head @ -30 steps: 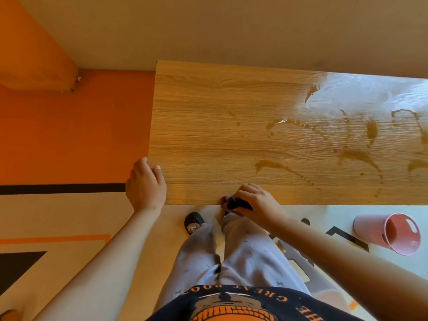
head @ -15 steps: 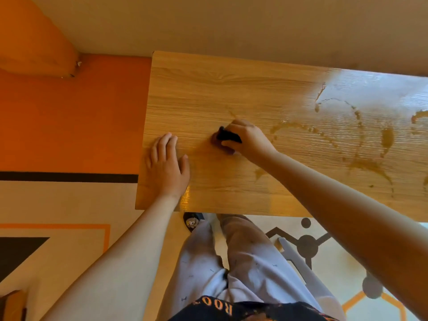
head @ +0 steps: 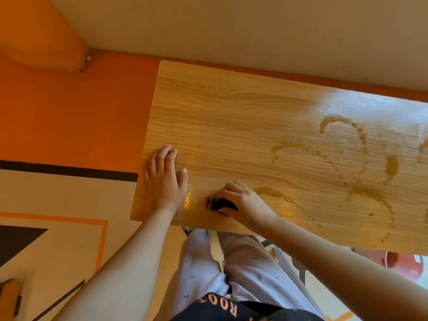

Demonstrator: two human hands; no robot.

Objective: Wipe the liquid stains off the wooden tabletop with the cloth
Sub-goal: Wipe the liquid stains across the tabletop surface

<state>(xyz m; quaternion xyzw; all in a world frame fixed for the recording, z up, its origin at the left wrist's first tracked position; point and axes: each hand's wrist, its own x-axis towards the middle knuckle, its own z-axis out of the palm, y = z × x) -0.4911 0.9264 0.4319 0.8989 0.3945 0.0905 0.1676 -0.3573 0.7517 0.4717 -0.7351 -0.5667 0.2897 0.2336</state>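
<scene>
A wooden tabletop (head: 231, 117) fills the middle of the view. Brown liquid stains (head: 356, 163) curl in streaks and drops across its right half, with one streak (head: 268, 191) just right of my right hand. My right hand (head: 240, 202) presses a small dark cloth (head: 220, 205) with a pinkish edge onto the wood near the front edge. My left hand (head: 165, 179) lies flat, palm down, fingers together, at the table's front left corner. The cloth is mostly hidden under my fingers.
The table's left edge borders an orange floor area (head: 69, 117) and a beige floor with black and orange lines. A pink bucket (head: 407, 265) stands on the floor under the front right edge. My legs in light trousers (head: 220, 269) are below the front edge.
My right hand has drawn the cloth back from the middle of the table toward the front edge. My left hand stays flat near the left corner. The view has shifted.
</scene>
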